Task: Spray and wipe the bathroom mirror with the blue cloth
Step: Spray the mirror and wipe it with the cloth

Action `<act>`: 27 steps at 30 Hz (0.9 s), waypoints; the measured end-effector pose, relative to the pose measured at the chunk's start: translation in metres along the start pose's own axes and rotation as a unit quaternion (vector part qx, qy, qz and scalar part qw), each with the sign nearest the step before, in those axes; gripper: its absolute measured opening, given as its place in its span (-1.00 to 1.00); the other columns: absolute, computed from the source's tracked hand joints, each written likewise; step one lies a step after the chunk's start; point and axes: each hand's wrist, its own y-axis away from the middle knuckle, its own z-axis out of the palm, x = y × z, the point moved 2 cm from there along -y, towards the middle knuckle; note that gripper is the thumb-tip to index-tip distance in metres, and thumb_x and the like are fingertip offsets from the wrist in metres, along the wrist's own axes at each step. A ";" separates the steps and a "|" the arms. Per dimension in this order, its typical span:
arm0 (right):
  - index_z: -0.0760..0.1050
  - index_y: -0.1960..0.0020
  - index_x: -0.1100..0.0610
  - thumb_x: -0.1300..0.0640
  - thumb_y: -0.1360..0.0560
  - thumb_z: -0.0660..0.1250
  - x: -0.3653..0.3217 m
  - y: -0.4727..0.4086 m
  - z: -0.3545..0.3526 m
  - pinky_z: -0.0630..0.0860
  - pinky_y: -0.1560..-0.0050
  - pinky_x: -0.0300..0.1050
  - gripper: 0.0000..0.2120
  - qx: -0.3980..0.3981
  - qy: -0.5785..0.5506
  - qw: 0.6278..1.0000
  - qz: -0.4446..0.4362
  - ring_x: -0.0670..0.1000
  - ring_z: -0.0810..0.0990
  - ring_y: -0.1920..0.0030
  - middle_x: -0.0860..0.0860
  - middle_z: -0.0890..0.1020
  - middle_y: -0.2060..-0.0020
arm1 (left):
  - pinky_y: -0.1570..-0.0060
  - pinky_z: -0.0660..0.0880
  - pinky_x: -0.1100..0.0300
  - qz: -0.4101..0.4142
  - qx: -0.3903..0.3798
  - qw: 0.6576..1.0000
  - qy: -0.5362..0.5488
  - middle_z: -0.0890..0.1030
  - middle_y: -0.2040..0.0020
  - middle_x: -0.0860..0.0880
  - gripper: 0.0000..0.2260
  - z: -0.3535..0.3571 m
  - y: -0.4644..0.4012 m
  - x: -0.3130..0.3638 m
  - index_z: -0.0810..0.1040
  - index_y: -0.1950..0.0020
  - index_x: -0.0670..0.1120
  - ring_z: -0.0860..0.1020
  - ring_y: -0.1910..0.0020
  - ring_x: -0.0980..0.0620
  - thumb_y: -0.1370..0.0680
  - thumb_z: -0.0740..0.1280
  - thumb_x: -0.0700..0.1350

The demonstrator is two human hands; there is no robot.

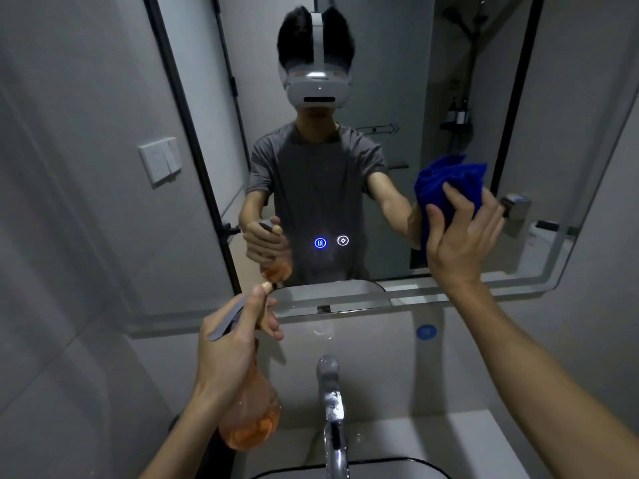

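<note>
The bathroom mirror (380, 98) fills the upper middle of the head view, framed in black, and shows a person's reflection. My right hand (460, 236) presses the bunched blue cloth (446, 181) against the glass at the mirror's lower right, fingers spread over it and thumb curled round its edge. My left hand (228, 344) grips the neck and grey trigger of an orange spray bottle (252, 420), held below the mirror's lower left edge with its nozzle aimed at the glass.
A chrome tap (332, 402) rises over the white basin (466, 440) at the bottom centre. Two lit touch buttons (331, 242) glow low on the mirror. A wall switch (160, 160) sits on the left tiled wall. A grey wall lies to the right.
</note>
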 end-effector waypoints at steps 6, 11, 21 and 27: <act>0.39 -0.30 0.03 -0.02 -0.60 0.32 -0.047 0.099 0.009 0.39 -0.11 0.17 -0.68 -0.081 -0.031 0.996 -0.023 0.27 0.46 -0.13 0.29 0.45 -0.24 | 0.21 0.54 -0.04 -0.030 -0.003 0.998 0.052 0.71 0.19 -0.11 -0.74 -0.022 -0.009 -0.003 0.70 0.05 -0.02 0.68 0.17 -0.05 -0.56 0.29 0.11; 0.46 -0.20 -0.04 0.02 -0.53 0.26 -0.138 0.179 0.025 0.53 -0.01 0.12 -0.75 -0.233 -0.060 0.930 -0.278 0.25 0.46 -0.12 0.16 0.42 -0.21 | 0.02 0.58 -0.24 -0.045 -0.001 0.997 0.063 0.71 0.17 -0.14 -0.78 -0.042 -0.015 -0.009 0.72 0.07 0.00 0.68 0.08 -0.18 -0.59 0.31 0.03; 0.49 -0.22 0.01 0.16 -0.54 0.37 -0.200 -0.027 0.045 0.36 0.00 0.09 -0.74 0.011 0.000 0.980 -0.198 0.20 0.41 -0.11 0.19 0.43 -0.22 | 0.07 0.58 -0.14 0.020 0.010 0.995 0.095 0.70 0.18 -0.18 -0.76 -0.078 -0.035 0.006 0.70 0.11 -0.05 0.67 0.09 -0.23 -0.60 0.29 0.01; 0.51 -0.20 0.03 0.04 -0.57 0.35 -0.175 -0.048 0.030 0.35 0.10 0.02 -0.79 0.019 0.033 0.993 -0.114 0.23 0.52 0.00 0.23 0.56 -0.17 | 0.19 0.60 -0.13 0.021 -0.003 0.992 0.122 0.70 0.19 -0.16 -0.74 -0.064 -0.034 0.003 0.70 0.13 -0.04 0.67 0.14 -0.20 -0.63 0.27 -0.01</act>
